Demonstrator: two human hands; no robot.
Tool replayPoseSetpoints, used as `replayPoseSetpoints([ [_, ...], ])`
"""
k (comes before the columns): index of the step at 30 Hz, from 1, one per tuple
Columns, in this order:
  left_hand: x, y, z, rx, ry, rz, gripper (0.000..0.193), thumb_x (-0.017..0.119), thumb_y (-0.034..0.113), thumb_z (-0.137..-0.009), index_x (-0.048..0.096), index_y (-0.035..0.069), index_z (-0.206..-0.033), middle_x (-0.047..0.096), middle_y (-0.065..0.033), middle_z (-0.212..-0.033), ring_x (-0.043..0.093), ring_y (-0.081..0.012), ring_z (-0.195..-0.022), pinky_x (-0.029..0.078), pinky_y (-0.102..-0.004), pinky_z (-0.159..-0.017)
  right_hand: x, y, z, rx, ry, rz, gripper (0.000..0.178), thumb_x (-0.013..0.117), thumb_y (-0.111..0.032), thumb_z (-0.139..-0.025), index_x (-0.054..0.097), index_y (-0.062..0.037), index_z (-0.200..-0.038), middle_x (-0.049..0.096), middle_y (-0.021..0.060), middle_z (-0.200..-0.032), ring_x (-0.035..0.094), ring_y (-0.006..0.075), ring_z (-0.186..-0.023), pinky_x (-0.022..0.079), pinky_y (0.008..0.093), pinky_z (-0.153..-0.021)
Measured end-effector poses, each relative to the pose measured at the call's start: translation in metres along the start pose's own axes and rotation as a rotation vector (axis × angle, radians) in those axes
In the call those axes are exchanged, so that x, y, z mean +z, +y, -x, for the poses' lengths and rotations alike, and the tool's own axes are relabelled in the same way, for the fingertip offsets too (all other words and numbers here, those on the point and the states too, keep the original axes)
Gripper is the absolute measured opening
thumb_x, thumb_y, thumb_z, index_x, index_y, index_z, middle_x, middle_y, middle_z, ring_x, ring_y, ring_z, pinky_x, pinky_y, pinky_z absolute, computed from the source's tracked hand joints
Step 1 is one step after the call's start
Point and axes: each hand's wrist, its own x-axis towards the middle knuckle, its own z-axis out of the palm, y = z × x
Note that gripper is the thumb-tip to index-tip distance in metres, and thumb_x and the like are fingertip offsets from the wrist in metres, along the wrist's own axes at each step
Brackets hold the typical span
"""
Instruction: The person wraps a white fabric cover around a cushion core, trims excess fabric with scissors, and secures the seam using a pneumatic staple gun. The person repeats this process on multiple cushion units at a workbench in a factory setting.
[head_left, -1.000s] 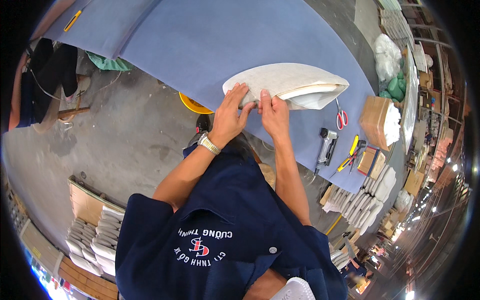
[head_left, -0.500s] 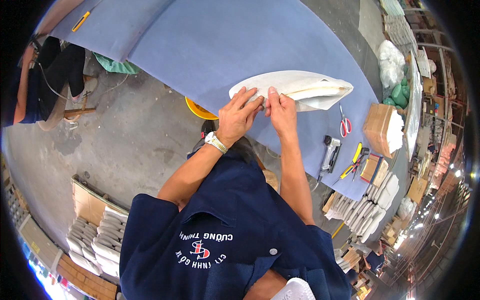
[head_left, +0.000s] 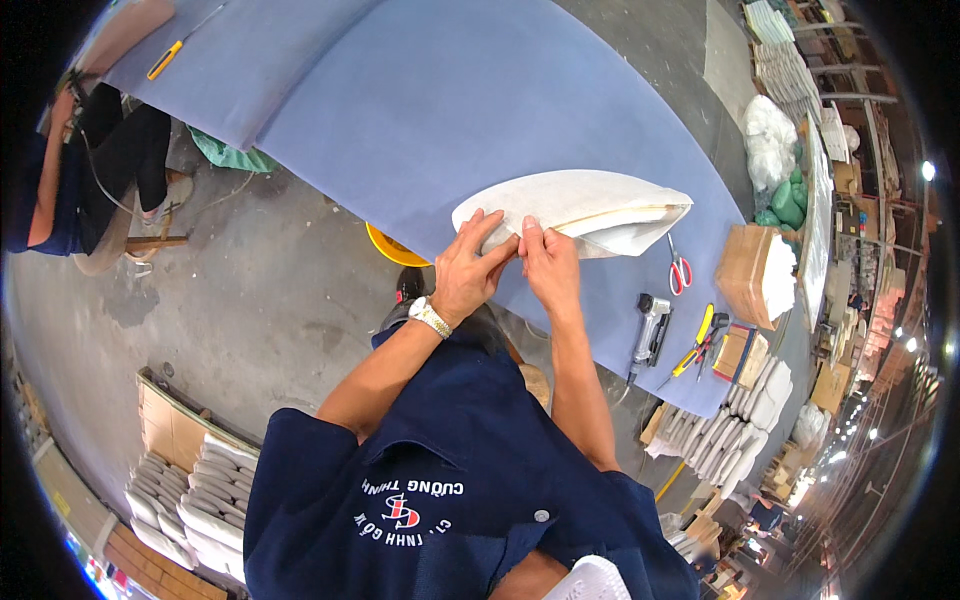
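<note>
1. While the white, pointed-oval, fabric-covered piece [head_left: 575, 192] rests along the near edge of the smooth blue tabletop [head_left: 420, 110], both hands work at its near side.
2. The left hand [head_left: 468, 275], below a metal-banded wristwatch [head_left: 430, 317], has its fingers slightly spread over the piece's left end; whether its thumb pinches the fabric, I cannot tell.
3. The right hand [head_left: 549, 265], just beside it, pinches the piece's near edge, thumb on top and fingers curled under.
4. Right of the piece lie red-handled metal scissors [head_left: 680, 276] and a silver-and-black handheld tool [head_left: 650, 332].
</note>
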Motion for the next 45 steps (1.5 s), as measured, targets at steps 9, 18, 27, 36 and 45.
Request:
replayPoseSetpoints([
  [9, 0.003, -0.003, 0.004, -0.133, 0.024, 0.161, 0.043, 0.084, 0.017, -0.083, 0.064, 0.004, -0.119, 0.065, -0.0139, -0.136, 0.065, -0.0373, -0.125, 0.058, -0.0437, -0.099, -0.001, -0.013, 0.013, -0.017, 0.020, 0.187, 0.058, 0.057, -0.042, -0.106, 0.062, -0.0021, -0.065, 0.052, 0.0036, -0.052, 0.049, 0.0116, -0.052, 0.039, 0.0325, -0.051],
  [18, 0.001, -0.004, -0.005, -0.108, 0.044, 0.069, 0.057, 0.084, 0.015, -0.083, 0.061, 0.003, -0.133, 0.068, -0.0177, -0.133, 0.067, -0.0360, -0.122, 0.059, -0.0426, -0.093, -0.004, -0.020, 0.016, -0.050, 0.036, 0.280, 0.059, 0.054, -0.045, -0.105, 0.065, -0.0021, -0.066, 0.058, 0.0124, -0.054, 0.059, 0.0271, -0.054, 0.044, 0.0413, -0.056],
  [27, 0.001, 0.002, -0.027, -0.226, -0.031, -0.005, 0.054, 0.077, 0.027, -0.091, 0.060, 0.003, -0.136, 0.069, -0.0187, -0.130, 0.072, -0.0355, -0.108, 0.062, -0.0411, -0.081, -0.002, -0.021, -0.001, -0.030, 0.071, 0.217, 0.056, 0.053, -0.043, -0.106, 0.067, 0.0011, -0.075, 0.065, 0.0164, -0.063, 0.064, 0.0332, -0.059, 0.048, 0.0457, -0.060],
  [36, -0.020, -0.019, -0.044, -0.217, -0.113, 0.006, 0.040, 0.067, 0.022, -0.098, 0.063, 0.004, -0.134, 0.069, -0.0166, -0.132, 0.073, -0.0345, -0.104, 0.061, -0.0405, -0.078, 0.043, 0.004, -0.024, -0.233, 0.078, -0.107, 0.044, 0.057, -0.033, -0.106, 0.067, 0.0014, -0.082, 0.067, 0.0118, -0.067, 0.065, 0.0244, -0.062, 0.048, 0.0381, -0.059],
  [45, -0.014, -0.038, -0.039, -0.284, -0.041, 0.074, 0.040, 0.060, 0.018, -0.103, 0.061, 0.003, -0.140, 0.067, -0.0179, -0.137, 0.068, -0.0331, -0.121, 0.057, -0.0396, -0.094, 0.076, 0.018, -0.045, -0.271, 0.040, -0.368, 0.016, 0.066, -0.012, -0.095, 0.078, -0.0047, -0.088, 0.078, 0.0092, -0.082, 0.075, 0.0171, -0.074, 0.059, 0.0341, -0.071],
])
